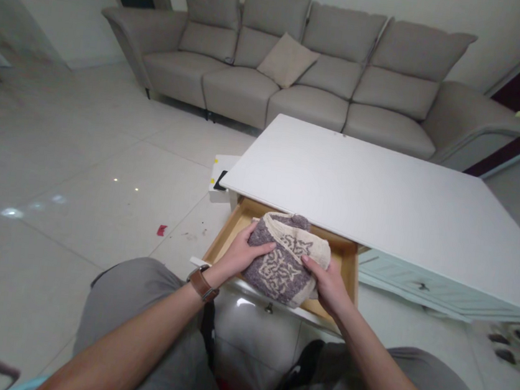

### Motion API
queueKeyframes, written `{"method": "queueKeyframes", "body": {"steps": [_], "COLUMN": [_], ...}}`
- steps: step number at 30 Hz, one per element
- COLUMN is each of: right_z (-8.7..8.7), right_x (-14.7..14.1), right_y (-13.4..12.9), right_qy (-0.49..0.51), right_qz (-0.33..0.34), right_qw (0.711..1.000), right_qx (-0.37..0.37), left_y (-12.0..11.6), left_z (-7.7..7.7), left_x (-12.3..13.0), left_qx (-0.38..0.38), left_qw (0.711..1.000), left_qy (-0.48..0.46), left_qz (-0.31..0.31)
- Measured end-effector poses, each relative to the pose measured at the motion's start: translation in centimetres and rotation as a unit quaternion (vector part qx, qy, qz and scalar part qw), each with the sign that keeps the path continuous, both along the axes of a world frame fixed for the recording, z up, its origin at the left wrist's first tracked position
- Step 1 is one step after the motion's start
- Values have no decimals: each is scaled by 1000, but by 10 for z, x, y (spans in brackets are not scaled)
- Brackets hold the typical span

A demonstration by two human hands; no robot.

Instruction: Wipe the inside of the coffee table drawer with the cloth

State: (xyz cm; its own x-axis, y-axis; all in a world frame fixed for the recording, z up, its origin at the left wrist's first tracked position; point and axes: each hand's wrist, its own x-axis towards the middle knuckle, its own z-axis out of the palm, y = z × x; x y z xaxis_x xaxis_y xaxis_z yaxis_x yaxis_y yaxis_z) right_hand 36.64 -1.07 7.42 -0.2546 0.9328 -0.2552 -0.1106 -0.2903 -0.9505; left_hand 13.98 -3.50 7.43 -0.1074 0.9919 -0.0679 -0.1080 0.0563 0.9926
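Step in hand: two-handed hold. Fingers of left hand (240, 254) and right hand (327, 283) grip the folded patterned towel (279, 272) (thumbs on top) over the open drawer (346, 262). Next move, judged: needs even support, folds kept together.

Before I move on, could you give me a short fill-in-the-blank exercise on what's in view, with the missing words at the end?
1. The left hand and right hand hold a patterned cloth over the pulled-out ____ of the table.
2. A brown strap circles the wrist of the ____ hand.
3. The colour of the table's top is ____.

Missing words: drawer; left; white.
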Motion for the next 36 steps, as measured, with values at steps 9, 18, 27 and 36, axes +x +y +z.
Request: {"method": "queueKeyframes", "body": {"steps": [9, 18, 27, 36], "right_z": [15, 32, 13, 29], "right_x": [-2, 4, 4, 4], "right_y": [-5, -3, -2, -6], "right_qy": [127, 201, 62, 61], "right_qz": [-7, 57, 101, 134], "right_qw": [988, 975, 993, 989], "right_qx": [-86, -70, -3, -20], "left_y": [0, -3, -4, -10], "left_z": [12, 14, 10, 22], "left_x": [3, -11, -18, -18], "left_qx": [-44, -53, -54, -80], "left_qw": [968, 952, 960, 949], "left_qy": [-247, -285, -192, -207], "left_qz": [-14, -99, -198, -222]}}
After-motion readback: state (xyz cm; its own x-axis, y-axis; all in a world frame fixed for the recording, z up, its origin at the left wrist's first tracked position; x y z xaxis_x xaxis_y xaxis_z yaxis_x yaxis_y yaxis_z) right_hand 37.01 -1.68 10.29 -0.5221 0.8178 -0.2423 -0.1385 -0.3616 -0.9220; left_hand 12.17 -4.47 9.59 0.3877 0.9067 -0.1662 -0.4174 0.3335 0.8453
